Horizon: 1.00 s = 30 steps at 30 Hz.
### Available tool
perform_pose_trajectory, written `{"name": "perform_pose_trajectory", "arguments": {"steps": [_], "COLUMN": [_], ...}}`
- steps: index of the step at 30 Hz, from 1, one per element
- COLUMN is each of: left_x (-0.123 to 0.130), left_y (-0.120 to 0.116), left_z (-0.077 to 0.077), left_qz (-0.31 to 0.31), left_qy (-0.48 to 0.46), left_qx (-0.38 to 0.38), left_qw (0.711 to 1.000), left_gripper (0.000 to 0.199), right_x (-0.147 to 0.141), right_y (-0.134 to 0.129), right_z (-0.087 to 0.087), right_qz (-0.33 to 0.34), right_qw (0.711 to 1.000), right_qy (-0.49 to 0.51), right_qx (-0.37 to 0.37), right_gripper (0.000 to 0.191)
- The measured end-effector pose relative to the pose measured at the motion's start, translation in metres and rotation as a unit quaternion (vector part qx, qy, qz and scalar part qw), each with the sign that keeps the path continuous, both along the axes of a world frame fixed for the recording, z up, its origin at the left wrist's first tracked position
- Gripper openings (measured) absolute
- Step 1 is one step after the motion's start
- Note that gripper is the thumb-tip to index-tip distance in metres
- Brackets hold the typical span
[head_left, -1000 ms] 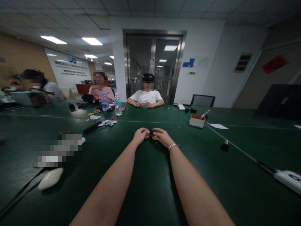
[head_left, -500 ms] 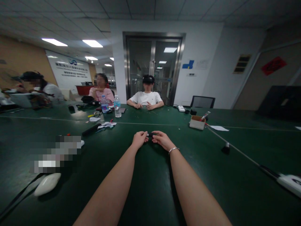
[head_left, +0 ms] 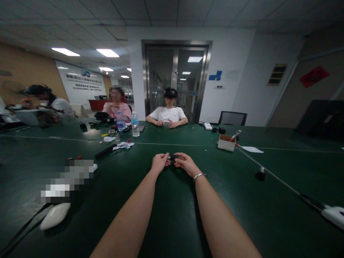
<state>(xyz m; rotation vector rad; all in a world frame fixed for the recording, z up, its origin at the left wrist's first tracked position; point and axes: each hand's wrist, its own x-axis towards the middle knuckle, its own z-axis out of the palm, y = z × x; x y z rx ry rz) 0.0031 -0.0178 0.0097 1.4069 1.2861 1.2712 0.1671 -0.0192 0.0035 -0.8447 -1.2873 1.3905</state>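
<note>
Both my hands reach out over the green table (head_left: 172,208) and meet at a small black object (head_left: 172,157). It is short and narrow, with a paler, metal-looking end on its left; what kind of thing it is cannot be made out. Thumb and fingers of my left hand (head_left: 160,163) pinch the left end. The right end is between the thumb and fingers of my right hand (head_left: 187,163), which wears a silver bracelet (head_left: 199,176) at the wrist. My fingers hide part of the object.
On the left lie a white rounded object (head_left: 55,216) and a black bar-shaped thing (head_left: 105,151). Two water bottles (head_left: 135,124) stand farther back. At right are a small box (head_left: 226,143), a cable and a power strip (head_left: 334,215). A person in white (head_left: 169,114) sits opposite.
The whole view has shifted slightly, so everything sits a little lower in the picture. Both hands keep hold of the small black object in much the same pose.
</note>
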Motion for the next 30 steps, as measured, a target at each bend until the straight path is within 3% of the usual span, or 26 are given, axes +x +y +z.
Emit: {"name": "perform_pose_trajectory", "arguments": {"steps": [9,21,30], "left_x": [0.003,0.001,0.001], "left_y": [0.002,-0.004,-0.009], "left_z": [0.0,0.005,0.008], "left_qz": [0.016,0.051,0.05], "left_qy": [0.022,0.206,0.178], "left_qx": [-0.01,0.016,0.022], "left_qw": [1.0,0.977,0.982], "left_gripper": [0.038,0.055,0.052], "right_x": [-0.001,-0.001,-0.002], "right_y": [0.0,-0.005,-0.001], "right_z": [-0.002,0.003,0.002], "right_qz": [-0.016,-0.001,-0.015], "right_qw": [0.999,0.999,1.0], "right_qy": [-0.029,-0.029,-0.016], "right_qx": [0.029,0.038,0.005], "right_gripper": [0.039,0.039,0.037]}}
